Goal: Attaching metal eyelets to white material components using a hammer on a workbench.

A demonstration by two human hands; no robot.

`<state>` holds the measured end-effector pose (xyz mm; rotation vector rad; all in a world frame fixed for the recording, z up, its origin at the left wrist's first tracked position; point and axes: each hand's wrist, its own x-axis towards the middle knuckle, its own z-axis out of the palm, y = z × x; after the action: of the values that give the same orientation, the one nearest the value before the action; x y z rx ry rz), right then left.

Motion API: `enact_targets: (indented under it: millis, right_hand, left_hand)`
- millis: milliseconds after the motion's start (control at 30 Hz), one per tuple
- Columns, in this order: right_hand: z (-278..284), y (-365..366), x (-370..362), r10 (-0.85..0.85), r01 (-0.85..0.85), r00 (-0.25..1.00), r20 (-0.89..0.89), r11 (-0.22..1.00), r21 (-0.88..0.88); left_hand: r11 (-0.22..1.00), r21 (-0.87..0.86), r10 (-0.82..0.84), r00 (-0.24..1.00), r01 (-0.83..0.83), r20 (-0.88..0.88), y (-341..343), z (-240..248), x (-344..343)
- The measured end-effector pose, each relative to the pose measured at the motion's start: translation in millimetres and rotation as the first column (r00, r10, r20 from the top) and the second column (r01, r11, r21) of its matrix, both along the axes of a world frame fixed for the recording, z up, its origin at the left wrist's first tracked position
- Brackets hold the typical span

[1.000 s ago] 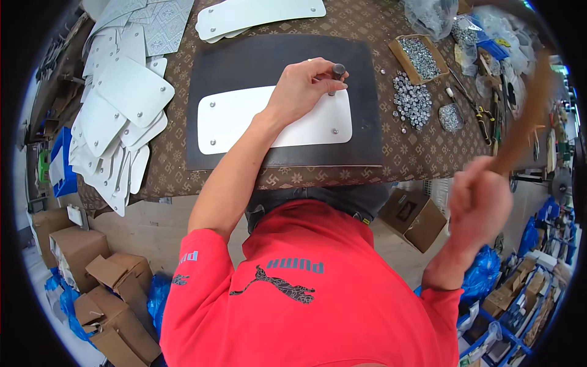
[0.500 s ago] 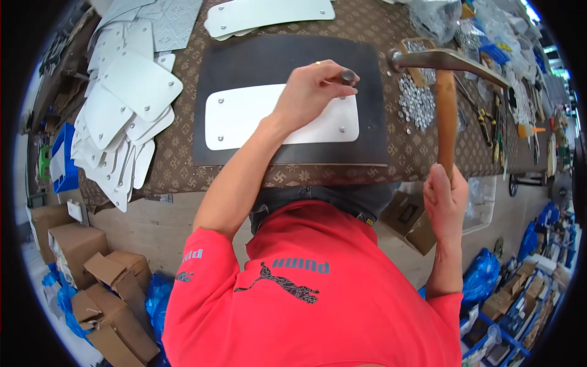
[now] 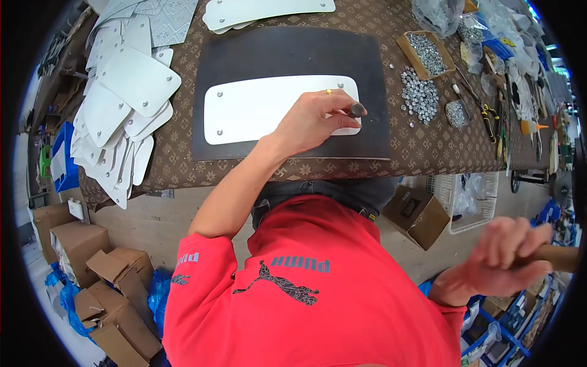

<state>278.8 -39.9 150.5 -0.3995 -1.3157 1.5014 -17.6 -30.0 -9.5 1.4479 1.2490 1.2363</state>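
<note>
My left hand (image 3: 315,119) pinches a short dark metal punch (image 3: 357,111), its round end facing up, over the lower right corner of a white panel (image 3: 260,101). Metal snap studs sit in the panel's other corners; the one under my hand is hidden. Beneath the panel lies a dark mat (image 3: 281,52). Off to the right, away from the table and blurred, my right hand (image 3: 504,257) grips the wooden handle of a hammer (image 3: 559,258). The hammer's head is out of sight past the picture's edge.
Studded white panels (image 3: 113,104) pile up on the left, and more (image 3: 269,12) lie beyond the mat. Right of it are loose metal snap parts (image 3: 420,96), a cardboard tray (image 3: 451,64) of them, and pliers (image 3: 488,119). Below stand a carton (image 3: 419,217) and a white basket (image 3: 454,208).
My left hand has moved with the punch from the panel's upper right corner to its lower right corner. My right hand has swung the hammer outward to the right and down.
</note>
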Motion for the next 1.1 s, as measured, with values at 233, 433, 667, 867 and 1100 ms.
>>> enact_targets:
  millis: [233,433,667,867,1100]
  right_hand:
    - [-73,1,-9,0.125,0.178,0.548,0.827,0.949,-0.261]
    - [-93,19,-16,-0.065,0.364,0.731,0.680,0.879,-0.307]
    - [-141,61,-26,-0.097,0.386,0.759,0.644,0.864,-0.325]
    - [-174,81,-30,-0.124,0.379,0.789,0.602,0.869,-0.318]
    - [-175,79,-37,-0.131,0.382,0.836,0.533,0.836,-0.394]
  left_hand:
    - [0.994,0.102,0.044,0.999,-0.044,0.008,0,-10,-3]
    - [0.958,-0.191,0.243,0.961,-0.216,0.133,-18,29,-66]
    - [0.913,0.014,0.234,0.494,-0.408,-0.837,-69,27,-151]
    - [0.827,-0.368,-0.084,0.553,-0.425,-0.829,-56,52,-178]
    - [0.884,0.065,0.279,0.411,-0.463,-0.868,2,89,-232]
